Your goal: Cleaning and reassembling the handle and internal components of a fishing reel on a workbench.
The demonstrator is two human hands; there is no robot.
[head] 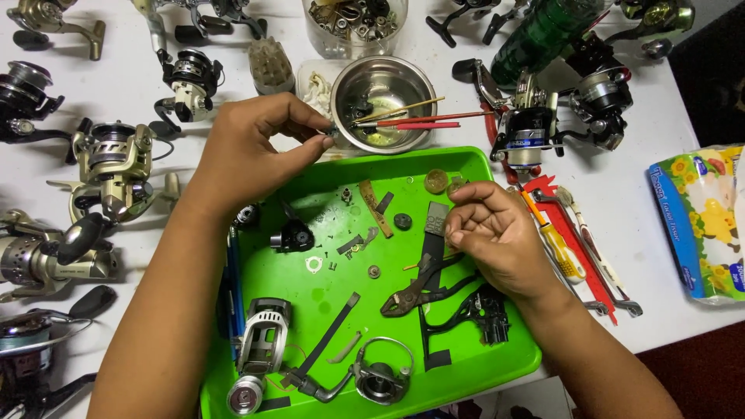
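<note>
Not much to report on the person, honestly. Both arms come in from about 6 o'clock, the left one from roughly 7 and the right one from roughly 5, and both are bare from the frame edge all the way up, with no sleeve or cuff showing anywhere. The left hand (pixel 256 151) has no glove, no ring that I can make out and nothing on the wrist, no watch or band. Same deal with the right hand (pixel 497 237): bare fingers, bare wrist. Fingernails look short and plain, no polish as far as I can tell. Forearms are fairly slim, and no tattoos or marks show at this size.
</note>
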